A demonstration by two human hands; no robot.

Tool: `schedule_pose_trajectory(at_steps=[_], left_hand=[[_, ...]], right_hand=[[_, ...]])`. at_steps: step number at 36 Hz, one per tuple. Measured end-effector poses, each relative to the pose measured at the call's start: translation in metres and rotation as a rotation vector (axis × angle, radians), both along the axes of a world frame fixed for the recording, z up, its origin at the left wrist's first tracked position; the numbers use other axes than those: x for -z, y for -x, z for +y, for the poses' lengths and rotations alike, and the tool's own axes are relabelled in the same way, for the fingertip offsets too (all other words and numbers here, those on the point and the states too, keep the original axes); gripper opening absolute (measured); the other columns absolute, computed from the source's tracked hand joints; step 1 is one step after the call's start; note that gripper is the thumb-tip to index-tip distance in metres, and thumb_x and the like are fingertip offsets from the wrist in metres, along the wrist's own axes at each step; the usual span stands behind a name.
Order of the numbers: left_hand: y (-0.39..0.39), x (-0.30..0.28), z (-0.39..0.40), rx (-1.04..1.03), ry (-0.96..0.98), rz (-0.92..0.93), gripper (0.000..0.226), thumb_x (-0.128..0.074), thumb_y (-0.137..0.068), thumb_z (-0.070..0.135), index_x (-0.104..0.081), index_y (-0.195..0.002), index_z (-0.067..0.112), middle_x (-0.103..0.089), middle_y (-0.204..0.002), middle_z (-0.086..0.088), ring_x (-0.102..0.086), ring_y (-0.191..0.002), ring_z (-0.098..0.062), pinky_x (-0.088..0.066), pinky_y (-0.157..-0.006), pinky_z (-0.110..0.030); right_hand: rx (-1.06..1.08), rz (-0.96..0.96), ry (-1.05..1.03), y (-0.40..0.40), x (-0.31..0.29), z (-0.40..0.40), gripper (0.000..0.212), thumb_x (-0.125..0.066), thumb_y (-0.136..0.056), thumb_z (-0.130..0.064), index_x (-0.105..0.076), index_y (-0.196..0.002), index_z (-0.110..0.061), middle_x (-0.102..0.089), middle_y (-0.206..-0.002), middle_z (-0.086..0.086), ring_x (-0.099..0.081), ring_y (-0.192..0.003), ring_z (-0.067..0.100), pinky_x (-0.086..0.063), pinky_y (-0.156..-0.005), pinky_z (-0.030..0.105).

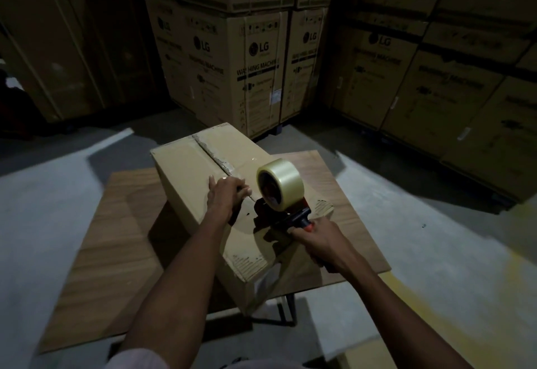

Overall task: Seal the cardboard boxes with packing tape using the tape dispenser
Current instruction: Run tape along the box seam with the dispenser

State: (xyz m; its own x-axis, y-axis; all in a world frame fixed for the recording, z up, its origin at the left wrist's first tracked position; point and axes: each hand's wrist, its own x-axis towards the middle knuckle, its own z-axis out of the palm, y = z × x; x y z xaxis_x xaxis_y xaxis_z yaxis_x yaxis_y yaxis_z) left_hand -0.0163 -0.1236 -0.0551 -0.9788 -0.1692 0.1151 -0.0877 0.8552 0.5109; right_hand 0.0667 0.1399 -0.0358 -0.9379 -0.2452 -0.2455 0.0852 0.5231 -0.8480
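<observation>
Two bare forearms reach from the bottom edge toward a cardboard box on a wooden table.

Right hand curls tightly round the handle of the tape dispenser, which rests on the box top near the table's right edge, its roll of clear tape standing upright above the frame. Left hand lies on the box top just beside the dispenser, fingers fairly straight and pressing along the centre seam; shiny tape covers the seam under and ahead of it. The box sits skewed across the table's middle, one corner overhanging the near edge. Stacked washing-machine cartons line the dim floor behind.
</observation>
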Motion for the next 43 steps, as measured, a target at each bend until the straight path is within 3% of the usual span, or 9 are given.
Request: schedule_pose_trajectory(at_steps=[9,13,16,20,28,33,36,39,43], left_hand=[[-0.008,-0.002,0.014,0.034,0.029,0.000,0.025,-0.063,-0.099,0.034,-0.076,-0.098,0.013,-0.076,-0.097,-0.009,-0.066,-0.103,-0.027,-0.005,-0.124,-0.041],[-0.019,-0.001,0.018,0.041,-0.174,0.023,0.020,-0.066,-0.097,0.023,-0.071,-0.079,0.015,-0.076,-0.087,-0.004,-0.069,-0.095,-0.024,-0.007,-0.125,-0.044],[-0.025,-0.002,0.026,0.060,-0.108,0.027,0.023,-0.071,-0.094,0.030,-0.065,-0.073,0.022,-0.076,-0.090,-0.006,-0.068,-0.094,-0.026,-0.010,-0.124,-0.047],[-0.029,0.000,0.032,0.005,-0.086,0.012,0.025,-0.072,-0.093,0.037,-0.078,-0.098,0.013,-0.075,-0.109,-0.012,-0.065,-0.109,-0.031,-0.021,-0.120,-0.050],[-0.030,-0.002,0.034,-0.017,0.000,-0.031,0.032,-0.065,-0.098,0.038,-0.075,-0.118,0.016,-0.068,-0.128,-0.014,-0.058,-0.127,-0.030,-0.005,-0.123,-0.046],[-0.031,-0.003,0.035,-0.001,0.058,-0.057,0.032,-0.064,-0.096,0.043,-0.076,-0.107,0.015,-0.071,-0.114,-0.015,-0.062,-0.116,-0.032,-0.008,-0.121,-0.049],[-0.034,-0.002,0.037,-0.012,0.039,-0.003,0.031,-0.065,-0.096,0.042,-0.076,-0.107,0.015,-0.072,-0.107,-0.015,-0.064,-0.109,-0.033,-0.009,-0.122,-0.051],[-0.035,-0.003,0.040,-0.001,0.090,0.001,0.029,-0.062,-0.097,0.040,-0.073,-0.095,0.014,-0.071,-0.098,-0.015,-0.064,-0.102,-0.033,-0.012,-0.121,-0.052],[-0.037,-0.004,0.046,0.014,0.072,0.006,0.025,-0.062,-0.098,0.033,-0.075,-0.092,0.013,-0.073,-0.095,-0.013,-0.065,-0.099,-0.032,-0.011,-0.121,-0.049]], right_hand=[[0.102,-0.004,0.060,-0.015,0.024,0.009,0.030,-0.071,-0.081,-0.046,-0.057,-0.069,-0.023,-0.053,-0.054,-0.004,-0.048,-0.045,0.017,-0.041,-0.046,0.032],[0.151,-0.035,0.082,-0.015,0.029,0.009,0.027,-0.071,-0.076,-0.047,-0.058,-0.067,-0.024,-0.055,-0.058,0.001,-0.048,-0.046,0.020,-0.040,-0.046,0.034],[0.142,-0.043,0.074,-0.015,0.031,0.008,0.025,-0.070,-0.075,-0.047,-0.059,-0.063,-0.028,-0.054,-0.057,0.002,-0.047,-0.046,0.020,-0.038,-0.047,0.034],[0.122,-0.027,0.057,-0.015,0.029,0.008,0.027,-0.069,-0.074,-0.050,-0.060,-0.062,-0.028,-0.052,-0.053,-0.001,-0.047,-0.044,0.019,-0.038,-0.045,0.034],[0.043,0.020,0.001,-0.015,0.009,0.012,0.029,-0.069,-0.082,-0.048,-0.060,-0.069,-0.023,-0.057,-0.052,-0.001,-0.053,-0.042,0.017,-0.044,-0.042,0.028],[0.027,0.009,-0.056,-0.029,0.006,0.028,0.030,-0.063,-0.077,-0.050,-0.060,-0.075,-0.021,-0.059,-0.060,0.003,-0.054,-0.049,0.020,-0.047,-0.048,0.032],[0.052,0.032,-0.107,-0.040,0.007,0.034,0.041,-0.054,-0.066,-0.062,-0.059,-0.067,-0.021,-0.059,-0.054,-0.001,-0.056,-0.048,0.018,-0.047,-0.052,0.034],[0.068,0.019,-0.095,-0.045,0.007,0.032,0.047,-0.052,-0.062,-0.062,-0.061,-0.072,-0.017,-0.059,-0.059,0.004,-0.057,-0.053,0.024,-0.048,-0.053,0.036],[0.092,-0.012,-0.056,-0.047,0.010,0.032,0.037,-0.059,-0.068,-0.055,-0.059,-0.069,-0.018,-0.056,-0.055,0.004,-0.055,-0.048,0.024,-0.043,-0.045,0.030]])
